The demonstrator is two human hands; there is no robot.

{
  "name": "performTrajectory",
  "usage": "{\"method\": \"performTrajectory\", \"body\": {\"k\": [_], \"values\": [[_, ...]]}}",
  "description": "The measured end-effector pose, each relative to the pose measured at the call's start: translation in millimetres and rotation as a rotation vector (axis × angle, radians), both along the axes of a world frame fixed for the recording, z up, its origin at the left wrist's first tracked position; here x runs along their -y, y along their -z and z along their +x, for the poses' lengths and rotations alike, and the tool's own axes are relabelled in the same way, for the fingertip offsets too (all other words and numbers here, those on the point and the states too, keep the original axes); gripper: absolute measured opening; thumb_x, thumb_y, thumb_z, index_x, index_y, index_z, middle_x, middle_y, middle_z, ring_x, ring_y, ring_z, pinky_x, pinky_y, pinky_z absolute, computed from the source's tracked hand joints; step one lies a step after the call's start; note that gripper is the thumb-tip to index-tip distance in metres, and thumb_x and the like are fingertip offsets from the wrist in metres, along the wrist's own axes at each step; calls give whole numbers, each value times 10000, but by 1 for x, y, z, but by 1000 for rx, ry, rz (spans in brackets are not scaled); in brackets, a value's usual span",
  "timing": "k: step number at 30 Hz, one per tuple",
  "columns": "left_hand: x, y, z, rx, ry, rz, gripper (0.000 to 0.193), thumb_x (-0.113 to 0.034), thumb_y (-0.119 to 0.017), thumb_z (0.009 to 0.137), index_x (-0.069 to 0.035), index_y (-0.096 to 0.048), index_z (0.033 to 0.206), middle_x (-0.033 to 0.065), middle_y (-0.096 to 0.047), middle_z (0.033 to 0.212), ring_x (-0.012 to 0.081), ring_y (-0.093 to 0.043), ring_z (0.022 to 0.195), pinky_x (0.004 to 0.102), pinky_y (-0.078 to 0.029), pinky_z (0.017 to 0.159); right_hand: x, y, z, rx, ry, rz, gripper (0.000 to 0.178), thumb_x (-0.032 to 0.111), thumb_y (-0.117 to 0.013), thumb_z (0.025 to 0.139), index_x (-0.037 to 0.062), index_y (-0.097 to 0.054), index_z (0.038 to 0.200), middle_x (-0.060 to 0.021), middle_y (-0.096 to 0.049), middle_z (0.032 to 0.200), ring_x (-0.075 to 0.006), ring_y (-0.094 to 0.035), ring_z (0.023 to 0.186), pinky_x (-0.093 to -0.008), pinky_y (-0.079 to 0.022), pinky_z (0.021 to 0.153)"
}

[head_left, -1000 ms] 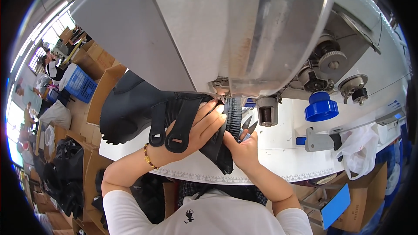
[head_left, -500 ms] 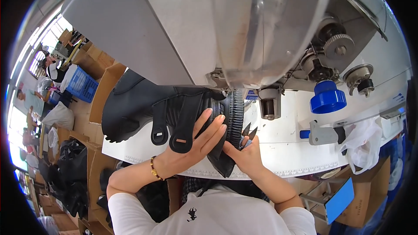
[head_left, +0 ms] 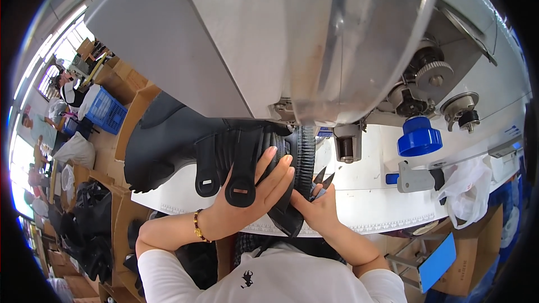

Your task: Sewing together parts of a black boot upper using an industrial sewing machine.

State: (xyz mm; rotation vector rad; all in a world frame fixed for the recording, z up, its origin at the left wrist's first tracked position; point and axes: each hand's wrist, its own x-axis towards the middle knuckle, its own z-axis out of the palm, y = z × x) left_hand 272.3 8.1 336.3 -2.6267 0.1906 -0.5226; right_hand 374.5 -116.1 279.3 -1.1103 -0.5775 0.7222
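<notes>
A large black leather-like piece with a ribbed, gathered band along its right side lies under the sewing machine head. Two black straps with rounded, slotted ends hang over its front. My left hand lies on the piece beside the band, fingers stretched out flat, palm behind a strap end. Closed at the band's lower right edge, my right hand pinches the black material with its thumb. Thread snips stick out of the same hand, dark blades pointing up. The needle area is hidden behind the machine's clear guard.
A white table with a ruler strip along its front edge carries the machine. To the right are a blue knob, a grey lever and a plastic bag. Cardboard boxes and black material stand at left; people work farther back.
The black piece and both my hands have shifted slightly toward me, and the view has tilted a little. My hands keep the same hold.
</notes>
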Motion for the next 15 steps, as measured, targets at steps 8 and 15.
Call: {"method": "performTrajectory", "body": {"k": [8, 15], "values": [[-7, -3, 4, 30, 23, 49, 357, -178, -552, 714, -85, -555, 1059, 57, -500, 1179, 264, -412, 1167, 369, -376, 891, -6, 3, 5, 34, -34, -60, 151, -36, -586, 740, -40, -549, 887, -54, -611, 792, -93, -588, 673, -204, -478, 582], [-9, -6, 7, 43, 13, 34, 358, -190, -551, 696, -91, -568, 1040, 51, -510, 1166, 263, -415, 1162, 350, -357, 922, -10, -6, 4, 41, -11, 14, 180, 5, -581, 750, -28, -550, 924, -48, -613, 796, -84, -582, 687, -217, -476, 593]]}}
